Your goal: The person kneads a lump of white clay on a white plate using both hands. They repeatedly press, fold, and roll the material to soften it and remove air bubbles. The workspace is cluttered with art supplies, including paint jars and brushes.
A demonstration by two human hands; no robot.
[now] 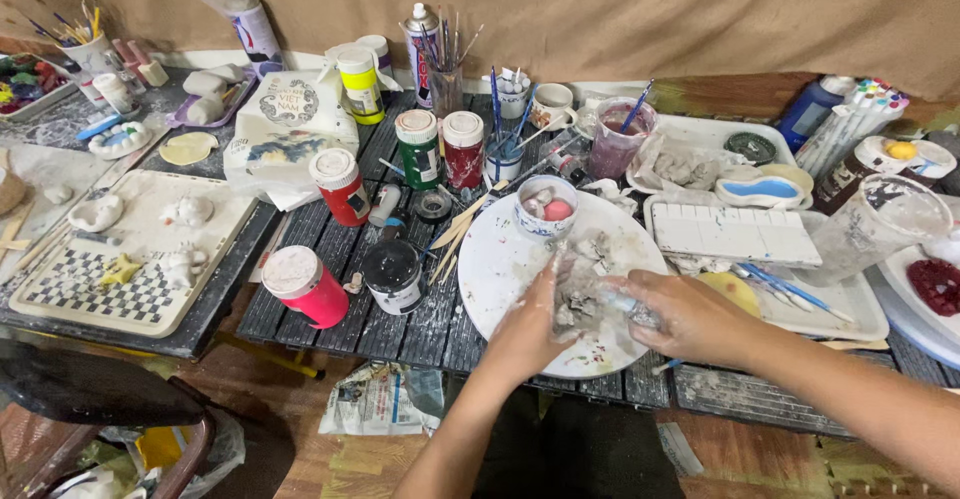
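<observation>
While both hands worked over the round white plate (500,259), the left hand (530,329) cupped a grey plaster figure (580,294) and the right hand (690,314) pinched a brush (625,304) against it. The black paint jar (393,275) stood at the plate's nine o'clock, a small bowl (546,205) at twelve. A slipping wet figure could probably have chipped on the plate, and a swinging elbow might have tipped the jar.
</observation>
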